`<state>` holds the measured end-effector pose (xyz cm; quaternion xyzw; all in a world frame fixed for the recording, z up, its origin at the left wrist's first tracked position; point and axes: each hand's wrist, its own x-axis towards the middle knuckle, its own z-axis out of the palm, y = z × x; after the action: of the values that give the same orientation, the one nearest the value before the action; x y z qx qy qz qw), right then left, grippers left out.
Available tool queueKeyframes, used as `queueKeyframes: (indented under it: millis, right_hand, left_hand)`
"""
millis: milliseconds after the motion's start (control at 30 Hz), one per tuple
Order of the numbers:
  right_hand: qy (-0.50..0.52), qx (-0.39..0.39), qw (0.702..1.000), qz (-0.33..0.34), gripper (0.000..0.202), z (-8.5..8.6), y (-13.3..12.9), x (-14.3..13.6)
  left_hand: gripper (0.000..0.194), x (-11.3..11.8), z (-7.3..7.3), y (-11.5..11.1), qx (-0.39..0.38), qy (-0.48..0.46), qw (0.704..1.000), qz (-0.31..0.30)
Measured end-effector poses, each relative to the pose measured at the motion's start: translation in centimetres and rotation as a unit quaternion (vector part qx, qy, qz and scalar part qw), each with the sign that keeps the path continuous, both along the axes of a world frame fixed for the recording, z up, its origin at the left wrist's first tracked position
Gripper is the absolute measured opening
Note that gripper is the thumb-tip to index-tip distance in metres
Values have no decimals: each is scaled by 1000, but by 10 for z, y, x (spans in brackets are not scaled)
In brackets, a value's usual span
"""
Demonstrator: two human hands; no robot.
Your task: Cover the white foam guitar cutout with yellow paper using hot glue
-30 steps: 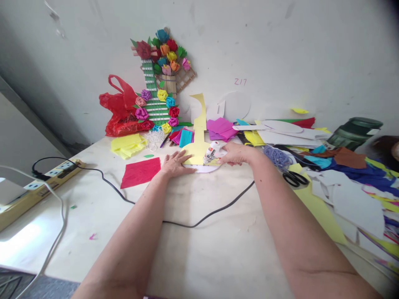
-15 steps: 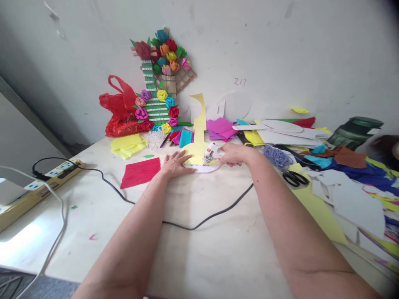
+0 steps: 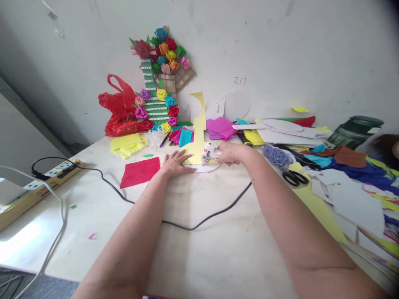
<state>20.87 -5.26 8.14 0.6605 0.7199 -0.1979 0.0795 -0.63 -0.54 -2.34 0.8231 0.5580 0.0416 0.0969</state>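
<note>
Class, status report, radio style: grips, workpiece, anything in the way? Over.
Left grip open, resting on yellow cutout. Right grip around white tool at cutout's near edge. Black cord across table, visible stretch clear of cutout.

Over by the wall [image 3: 280, 54], a green-and-white slatted craft piece [image 3: 157, 110] stands decked in paper roses [image 3: 141, 113], with paper blooms [image 3: 171, 55] above a stick vase [image 3: 168, 84] just right of its neck! Beside it on the left slumps a red plastic bag [image 3: 121, 104]. Swing right: tangled purplish string [image 3: 276, 157], black-handled scissors [image 3: 294, 178] near white cut-outs [image 3: 357, 203], a dark green container [image 3: 355, 133] farther back. And far left, there's a yellow-sided power strip [image 3: 50, 187].
</note>
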Motion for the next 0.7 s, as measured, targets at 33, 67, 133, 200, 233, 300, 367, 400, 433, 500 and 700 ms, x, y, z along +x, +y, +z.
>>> queueKeyframes:
  millis: [33,67,133,200,233,300,367,400,433,500,700]
  right_hand:
    - [-10,4,1000,5,28,3,-1,-2]
    - [-21,8,1000,11,26,6,-1,-4]
    - [-36,7,999,23,25,9,0,-6]
    - [-42,0,999,30,25,10,2,-6]
    - [-43,-2,999,32,25,10,4,-6]
    - [-41,-5,999,33,26,8,6,-5]
    - [-38,-9,999,30,28,6,8,-4]
    - [-35,-12,999,29,29,5,9,-3]
    - [-30,-16,999,29,29,4,10,-2]
    - [-15,-21,999,29,31,2,12,1]
    - [12,-22,999,25,40,-3,16,7]
  left_hand:
    - [80,0,0,0,1,0,1000,0]
    - [80,0,1,0,1,-1,1000,1]
    - [80,1,1,-1,1,-1,1000,2]
    - [80,1,1,-1,2,-1,1000,3]
    - [80,1,1,-1,2,-2,1000,4]
    - [81,1,1,-1,0,-5,1000,4]
    - [82,1,1,-1,-2,-7,1000,2]
    - [82,1,1,-2,-2,-7,1000,1]
    - [82,1,1,-2,-3,-8,1000,1]
    - [82,1,1,-2,-2,-9,1000,1]
    - [84,1,0,-2,0,-15,1000,3]
